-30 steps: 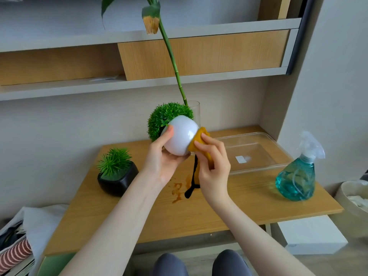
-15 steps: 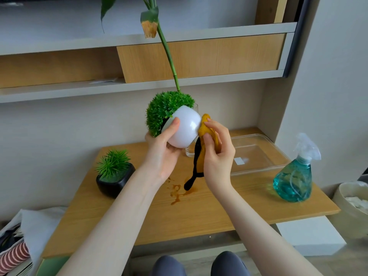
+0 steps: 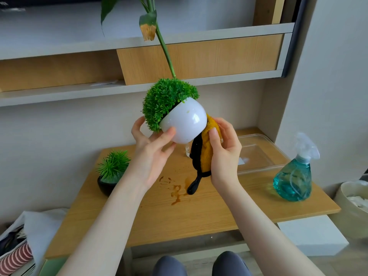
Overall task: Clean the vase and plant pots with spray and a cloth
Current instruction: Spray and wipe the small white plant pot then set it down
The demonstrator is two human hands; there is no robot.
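in the head view, a round glossy white plant pot point(image 3: 184, 121) filled with a dense ball of small green artificial leaves point(image 3: 168, 101) is held up in the air above the light wooden table point(image 3: 209, 212), tilted so that the foliage points up and to the left. the pot is grasped by the left hand point(image 3: 152, 150), with the thumb laid on its lower front and the fingers curled round its far left side under the leaves. a folded mustard-yellow cloth with black edging point(image 3: 206, 150) is gripped by the right hand point(image 3: 226, 154) and is pressed against the right side of the pot, while a black loop of it hangs down toward the table. on the left of the table a small black pot with spiky green grass point(image 3: 111, 176) is seen standing upright. on the right a clear spray bottle of teal liquid point(image 3: 294, 176) is seen upright, just beside a clear flat plastic lid point(image 3: 262, 154). brown liquid stains point(image 3: 176, 190) are seen on the wood below the hands. the base of a clear glass vase point(image 3: 188, 152) is partly hidden behind the cloth, and a long green stem point(image 3: 166, 54) is seen rising behind the held pot
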